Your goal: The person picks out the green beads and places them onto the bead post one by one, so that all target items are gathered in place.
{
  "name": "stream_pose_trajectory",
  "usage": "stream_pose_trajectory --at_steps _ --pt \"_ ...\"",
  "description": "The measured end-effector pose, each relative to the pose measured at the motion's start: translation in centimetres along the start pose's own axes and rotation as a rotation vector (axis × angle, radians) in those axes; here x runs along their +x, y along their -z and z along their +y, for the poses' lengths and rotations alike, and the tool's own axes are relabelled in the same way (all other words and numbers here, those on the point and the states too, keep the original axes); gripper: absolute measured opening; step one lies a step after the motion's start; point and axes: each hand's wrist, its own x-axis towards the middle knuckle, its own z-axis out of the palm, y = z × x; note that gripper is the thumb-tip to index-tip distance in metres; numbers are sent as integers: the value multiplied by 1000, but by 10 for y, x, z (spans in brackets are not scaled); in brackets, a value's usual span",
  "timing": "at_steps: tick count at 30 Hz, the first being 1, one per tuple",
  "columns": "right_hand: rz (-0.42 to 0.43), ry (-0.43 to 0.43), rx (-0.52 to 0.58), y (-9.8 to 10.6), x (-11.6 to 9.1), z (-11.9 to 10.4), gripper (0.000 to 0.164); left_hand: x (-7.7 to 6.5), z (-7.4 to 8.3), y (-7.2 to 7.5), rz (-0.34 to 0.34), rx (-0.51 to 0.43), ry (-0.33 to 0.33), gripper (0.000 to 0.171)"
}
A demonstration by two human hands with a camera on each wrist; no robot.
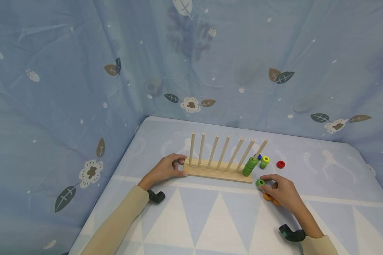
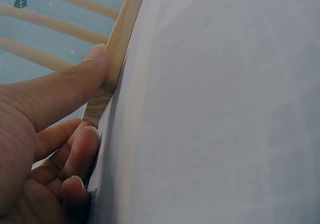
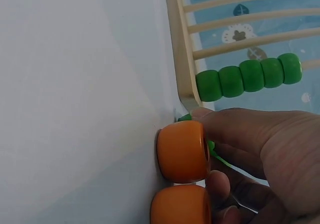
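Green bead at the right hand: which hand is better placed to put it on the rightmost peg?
Right, most likely: the right hand pinches the green bead, close to the rightmost peg with its green stack. The left hand holds the rack at the opposite end, so could steady it.

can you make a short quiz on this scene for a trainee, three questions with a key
1. How many glossy green barrel-shaped beads sit on the rightmost peg of the pale wooden rack, seen from the head view?
2. True or false: the left hand holds the round red bead.
3. Which hand pinches a separate green bead?

Key:
1. Five.
2. False; it grips the rack's left end.
3. The right hand.
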Motion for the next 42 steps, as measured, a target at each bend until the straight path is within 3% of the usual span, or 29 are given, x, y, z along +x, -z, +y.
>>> stream_pose_trajectory --at_steps 23,42 --pt "33 38 -34 -1 0 0 37 1 0 0 0 26 5 72" --pt "71 6 35 2 -3 -5 40 0 2 0 -3 12 4 72"
